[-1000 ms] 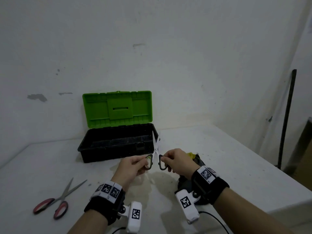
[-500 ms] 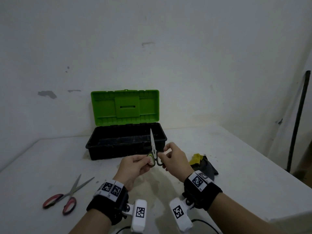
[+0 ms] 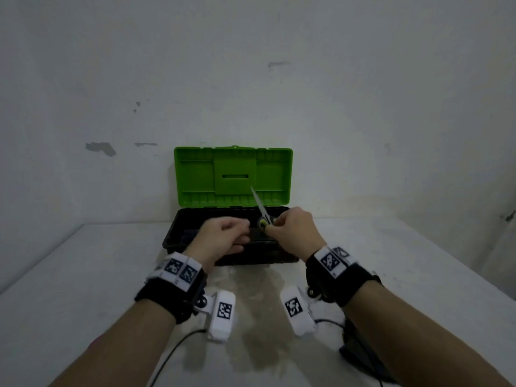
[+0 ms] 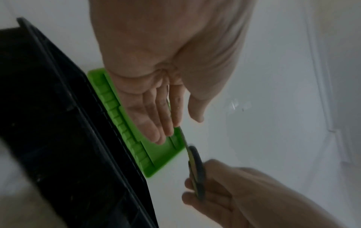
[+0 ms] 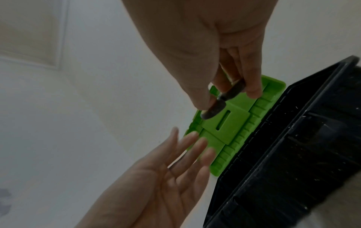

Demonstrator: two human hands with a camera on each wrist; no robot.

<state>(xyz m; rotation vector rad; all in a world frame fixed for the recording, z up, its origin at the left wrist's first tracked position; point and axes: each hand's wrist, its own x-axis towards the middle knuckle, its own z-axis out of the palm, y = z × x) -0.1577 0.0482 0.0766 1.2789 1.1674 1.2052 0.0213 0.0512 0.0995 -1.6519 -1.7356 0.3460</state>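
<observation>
A small pair of scissors (image 3: 259,203) with dark, green-lined handles is pinched by its handles in my right hand (image 3: 279,227). Its closed blades point up and to the left over the open toolbox. The toolbox has a black base (image 3: 251,259) and an upright green lid (image 3: 195,177). My left hand (image 3: 234,233) hovers over the base just left of the scissors and holds nothing. Its fingers (image 4: 156,123) are straight in the left wrist view, beside the scissors (image 4: 196,169). In the right wrist view thumb and fingers clamp the scissors' handle (image 5: 230,94).
The toolbox stands at the back of a white table (image 3: 83,275), against a white wall. A dark object (image 3: 360,356) lies at the table's near right, under my right forearm. Cables run from both wrist cameras toward the front edge.
My left hand has let go of the scissors and opened. My right hand has carried the scissors forward over the toolbox. The blades, spread a second ago, are together.
</observation>
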